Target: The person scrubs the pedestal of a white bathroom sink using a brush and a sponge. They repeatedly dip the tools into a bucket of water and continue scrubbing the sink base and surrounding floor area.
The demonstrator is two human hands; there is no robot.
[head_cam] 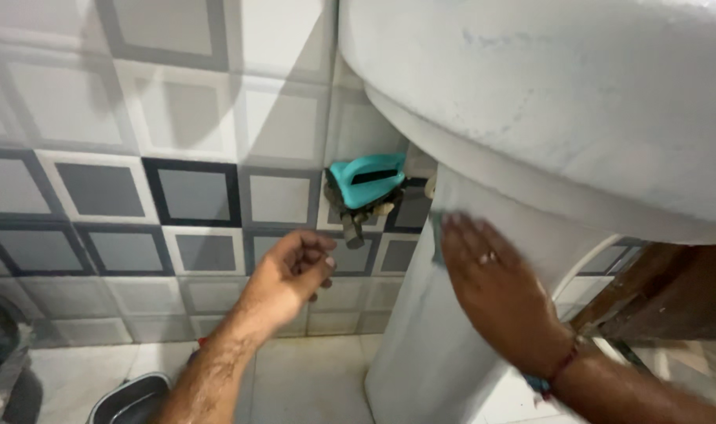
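Neither grip had a firm hold on anything that could be made out clearly. Right hand (495, 294) lay flat, fingers straight and together, palm pressed against the white pedestal (428, 353) under the washbasin (546, 94); a ring showed on one finger and a thread band sat at the wrist. At its fingertips a small greenish-grey scrap, perhaps a scrubbing pad (435, 235), was trapped against the pedestal's upper edge, though blur made it hard to say what it was. Left hand (291, 275) hung in the air just left of the pedestal, fingers loosely curled inward, holding nothing that could be seen, apart from the wall and from the pedestal. Above and between the two hands, a teal valve handle (367, 179) stuck out from the wall fitting, with a dull grey metal tap body (351, 224) below it, close beside the basin's underside. Grey, white and black square tiles (193, 192) covered the wall behind. On the pale floor (311, 377) at lower left, the rim of a dark sandal (130, 396) showed near the left forearm.
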